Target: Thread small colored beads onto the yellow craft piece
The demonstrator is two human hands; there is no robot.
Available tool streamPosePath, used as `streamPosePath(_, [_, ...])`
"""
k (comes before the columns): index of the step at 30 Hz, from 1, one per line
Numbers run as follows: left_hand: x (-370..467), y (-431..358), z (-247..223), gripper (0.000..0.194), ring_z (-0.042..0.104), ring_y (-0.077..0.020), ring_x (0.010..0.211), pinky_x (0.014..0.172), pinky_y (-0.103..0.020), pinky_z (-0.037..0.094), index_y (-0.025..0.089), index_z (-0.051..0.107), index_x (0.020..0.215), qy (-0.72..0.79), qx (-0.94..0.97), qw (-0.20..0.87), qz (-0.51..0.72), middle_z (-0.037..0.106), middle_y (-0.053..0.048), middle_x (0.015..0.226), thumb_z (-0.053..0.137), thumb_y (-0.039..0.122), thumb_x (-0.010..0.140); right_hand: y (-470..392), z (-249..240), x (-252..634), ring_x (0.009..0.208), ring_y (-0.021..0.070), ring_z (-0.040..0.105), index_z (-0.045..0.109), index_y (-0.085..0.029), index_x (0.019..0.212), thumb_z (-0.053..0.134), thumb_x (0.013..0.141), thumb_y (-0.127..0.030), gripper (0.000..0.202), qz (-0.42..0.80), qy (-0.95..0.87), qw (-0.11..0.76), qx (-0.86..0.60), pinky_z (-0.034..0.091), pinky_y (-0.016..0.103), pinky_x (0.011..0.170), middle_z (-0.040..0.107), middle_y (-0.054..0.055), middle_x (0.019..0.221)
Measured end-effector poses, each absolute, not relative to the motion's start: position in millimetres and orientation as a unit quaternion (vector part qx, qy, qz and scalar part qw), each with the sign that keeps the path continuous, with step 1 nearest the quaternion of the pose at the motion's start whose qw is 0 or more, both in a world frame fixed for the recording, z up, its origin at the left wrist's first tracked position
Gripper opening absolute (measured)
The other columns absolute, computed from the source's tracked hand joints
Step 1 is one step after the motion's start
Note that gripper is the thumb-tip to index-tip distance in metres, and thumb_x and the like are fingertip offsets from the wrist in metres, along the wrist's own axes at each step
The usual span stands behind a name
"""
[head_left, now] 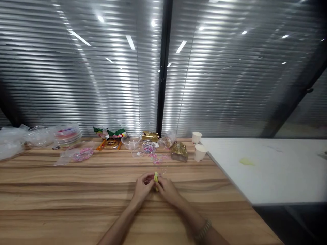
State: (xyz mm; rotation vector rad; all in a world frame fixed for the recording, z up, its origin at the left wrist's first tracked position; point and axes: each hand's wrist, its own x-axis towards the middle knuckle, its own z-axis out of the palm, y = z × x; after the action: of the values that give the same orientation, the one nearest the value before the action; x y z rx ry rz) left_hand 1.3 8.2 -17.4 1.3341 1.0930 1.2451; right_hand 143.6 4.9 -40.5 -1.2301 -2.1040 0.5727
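A small yellow piece (156, 177), pale at its top end, stands between my two hands over the wooden table (102, 207). It is too small and blurred to name its kind. My left hand (143, 185) closes on it from the left with thumb and fingers. From the other side my right hand (167, 190) pinches it, the fingertips of both hands nearly meeting. The lower part of the piece is partly hidden by the fingers. Just beyond my hands, small pink and white beads (156, 158) lie scattered on the wood.
Along the back stand stacked plastic tubs (67, 135), a clear bowl (131, 143), green snack wrappers (117, 133), a gold packet (179, 151) and two paper cups (200, 152). Pink beads (83, 154) lie at the left. A white table (268, 173) adjoins on the right.
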Motion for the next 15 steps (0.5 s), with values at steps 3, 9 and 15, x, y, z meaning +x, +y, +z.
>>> streamPosePath(3, [1.4, 7.0, -14.9, 0.024, 0.061, -0.0180, 0.071, 0.067, -0.027, 0.048, 0.013, 0.068, 0.079, 0.451, 0.560, 0.473, 0.509, 0.068, -0.007, 0.077, 0.059, 0.016, 0.056, 4.7, -38.7, 142.9, 0.077, 0.0160, 0.056, 0.057, -0.018, 0.091, 0.040, 0.088, -0.026, 0.019, 0.210, -0.803, 0.313, -0.462, 0.039, 0.024, 0.069, 0.062, 0.006, 0.087])
streamPosePath(9, [2.2, 2.8, -5.1, 0.021, 0.061, -0.0191, 0.073, 0.066, -0.026, 0.048, 0.014, 0.068, 0.076, 0.449, 0.551, 0.486, 0.508, 0.069, -0.006, 0.078, 0.061, 0.018, 0.057, 4.3, -34.3, 141.1, 0.079, 0.0172, 0.055, 0.057, -0.019, 0.093, 0.041, 0.087, -0.026, 0.018, 0.209, -0.804, 0.340, -0.440, 0.039, 0.026, 0.071, 0.062, 0.006, 0.088])
streamPosePath(15, [0.4, 5.0, -1.8, 0.022, 0.061, -0.0192, 0.071, 0.064, -0.027, 0.049, 0.012, 0.068, 0.078, 0.447, 0.574, 0.474, 0.496, 0.069, -0.007, 0.078, 0.065, 0.021, 0.057, 4.3, -29.2, 141.1, 0.073, 0.0160, 0.054, 0.057, -0.018, 0.088, 0.041, 0.087, -0.025, 0.018, 0.204, -0.808, 0.346, -0.431, 0.039, 0.024, 0.065, 0.062, 0.005, 0.083])
